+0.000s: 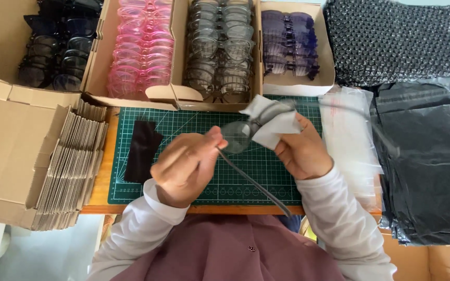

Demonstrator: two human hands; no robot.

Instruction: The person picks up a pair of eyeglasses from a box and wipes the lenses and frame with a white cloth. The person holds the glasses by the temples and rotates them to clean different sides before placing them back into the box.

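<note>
My left hand [186,166] grips a pair of grey-framed glasses [238,136] by the left lens rim, one temple arm trailing down toward my chest. My right hand [303,151] holds a white cleaning cloth [272,122] folded over the other lens of the glasses. Both hands hover over a green cutting mat [183,122]. A black pouch [141,151] lies on the mat to the left of my left hand.
Open cardboard boxes along the back hold black glasses [61,52], pink glasses [141,47], grey glasses [220,47] and purple glasses [287,41]. Flat folded cartons [74,166] stack at left. Clear bags [347,140], black mailers [428,166] and bubble wrap [397,39] lie at right.
</note>
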